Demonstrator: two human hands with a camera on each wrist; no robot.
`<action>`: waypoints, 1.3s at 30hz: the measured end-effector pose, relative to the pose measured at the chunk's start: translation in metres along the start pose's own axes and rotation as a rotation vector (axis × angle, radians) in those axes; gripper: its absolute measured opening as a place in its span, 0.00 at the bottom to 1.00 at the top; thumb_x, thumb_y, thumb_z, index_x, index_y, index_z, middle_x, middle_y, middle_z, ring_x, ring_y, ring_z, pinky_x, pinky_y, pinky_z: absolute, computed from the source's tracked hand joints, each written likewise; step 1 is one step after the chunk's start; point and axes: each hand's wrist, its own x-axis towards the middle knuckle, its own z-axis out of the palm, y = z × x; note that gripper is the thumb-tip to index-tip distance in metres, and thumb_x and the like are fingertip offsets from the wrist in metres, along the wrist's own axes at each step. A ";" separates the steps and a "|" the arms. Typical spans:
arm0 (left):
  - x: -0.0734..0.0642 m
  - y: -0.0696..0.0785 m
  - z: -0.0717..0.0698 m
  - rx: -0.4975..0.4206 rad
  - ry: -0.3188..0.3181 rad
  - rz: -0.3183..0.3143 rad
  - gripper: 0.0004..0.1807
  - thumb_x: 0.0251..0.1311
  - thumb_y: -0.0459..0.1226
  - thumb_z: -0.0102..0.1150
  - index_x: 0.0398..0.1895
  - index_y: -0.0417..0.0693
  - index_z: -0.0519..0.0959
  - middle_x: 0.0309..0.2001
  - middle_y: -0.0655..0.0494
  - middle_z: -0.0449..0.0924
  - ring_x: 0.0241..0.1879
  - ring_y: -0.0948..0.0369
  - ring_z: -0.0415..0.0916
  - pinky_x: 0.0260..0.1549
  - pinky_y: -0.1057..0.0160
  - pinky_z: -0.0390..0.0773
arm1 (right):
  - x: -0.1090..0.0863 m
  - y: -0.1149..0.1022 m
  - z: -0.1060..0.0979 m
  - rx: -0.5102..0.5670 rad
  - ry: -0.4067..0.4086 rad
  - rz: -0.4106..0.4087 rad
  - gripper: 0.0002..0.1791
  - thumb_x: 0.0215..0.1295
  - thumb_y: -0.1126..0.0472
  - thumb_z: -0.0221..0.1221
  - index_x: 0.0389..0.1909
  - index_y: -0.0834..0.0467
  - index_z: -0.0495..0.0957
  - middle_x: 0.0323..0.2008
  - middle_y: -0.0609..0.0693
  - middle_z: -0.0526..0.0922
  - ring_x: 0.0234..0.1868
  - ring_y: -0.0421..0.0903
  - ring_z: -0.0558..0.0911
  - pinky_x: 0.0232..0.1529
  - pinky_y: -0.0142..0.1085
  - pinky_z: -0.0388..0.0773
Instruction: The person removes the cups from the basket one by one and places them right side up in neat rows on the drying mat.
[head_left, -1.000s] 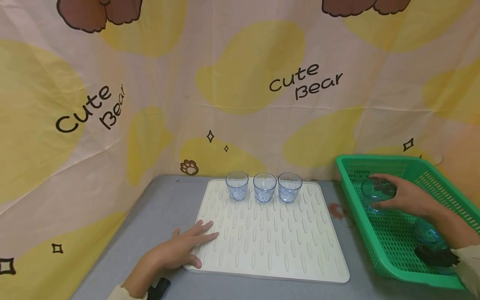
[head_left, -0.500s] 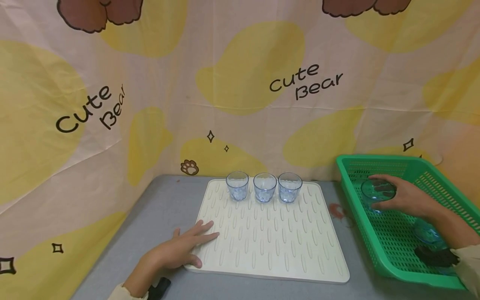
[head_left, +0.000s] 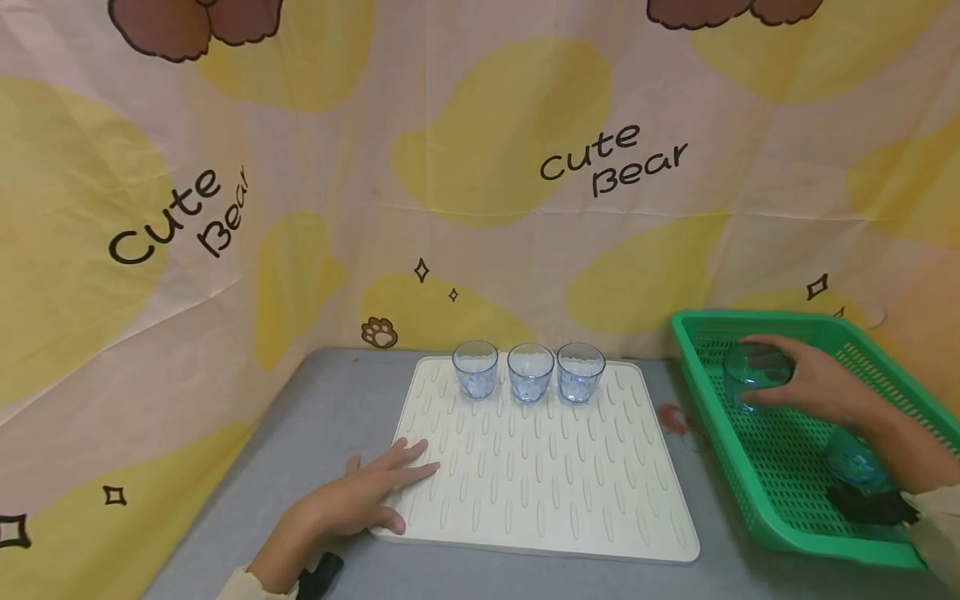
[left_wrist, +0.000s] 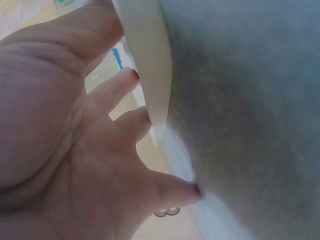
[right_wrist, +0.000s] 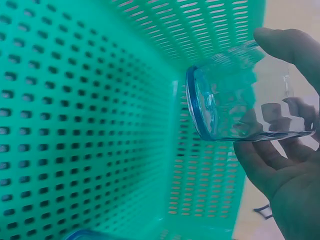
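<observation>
My right hand (head_left: 817,383) holds a clear bluish glass tumbler (head_left: 753,367) inside the far end of the green basket (head_left: 810,546). In the right wrist view, thumb and fingers curl round the tumbler (right_wrist: 235,100), whose thick base is raised off the basket floor. Another tumbler (head_left: 855,462) lies in the basket under my right forearm, partly hidden. My left hand (head_left: 360,500) rests with spread fingers on the left edge of a white ridged mat (head_left: 547,492). Three matching tumblers, left (head_left: 476,371), middle (head_left: 531,373) and right (head_left: 581,373), stand upright along the mat's far edge.
A grey table surface (head_left: 307,425) lies under the mat and basket. Behind and to the left hangs a patterned cloth (head_left: 480,167) with yellow patches and lettering. The basket's left rim (head_left: 720,433) rises between the mat and my right hand.
My right hand has lifted slightly with the tumbler, off the basket floor. My left hand and the three tumblers on the mat have stayed put.
</observation>
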 end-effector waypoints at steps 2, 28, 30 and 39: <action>0.000 -0.001 0.000 0.001 0.000 0.001 0.46 0.44 0.49 0.71 0.73 0.72 0.65 0.80 0.57 0.49 0.80 0.45 0.40 0.61 0.18 0.30 | 0.001 -0.004 -0.001 0.007 0.008 0.007 0.46 0.53 0.55 0.74 0.70 0.64 0.62 0.60 0.70 0.76 0.44 0.12 0.66 0.37 0.28 0.78; 0.000 0.000 -0.001 0.009 0.014 0.014 0.46 0.45 0.49 0.71 0.73 0.69 0.66 0.80 0.57 0.50 0.80 0.46 0.41 0.61 0.18 0.32 | 0.009 -0.031 -0.012 0.075 -0.008 0.105 0.46 0.63 0.53 0.67 0.75 0.64 0.54 0.64 0.71 0.70 0.43 0.11 0.64 0.39 0.28 0.77; 0.000 0.000 -0.001 0.009 0.018 0.017 0.45 0.45 0.49 0.71 0.72 0.69 0.67 0.80 0.57 0.50 0.80 0.46 0.41 0.61 0.18 0.32 | 0.011 -0.034 -0.013 0.066 -0.022 0.112 0.46 0.63 0.52 0.67 0.75 0.64 0.54 0.65 0.71 0.70 0.43 0.11 0.64 0.39 0.29 0.77; -0.001 0.001 -0.001 0.010 0.030 0.008 0.44 0.43 0.47 0.73 0.70 0.65 0.70 0.80 0.57 0.53 0.80 0.47 0.42 0.61 0.18 0.33 | 0.013 -0.048 -0.014 0.108 -0.023 0.123 0.45 0.65 0.51 0.65 0.76 0.61 0.53 0.65 0.62 0.71 0.43 0.13 0.68 0.40 0.28 0.77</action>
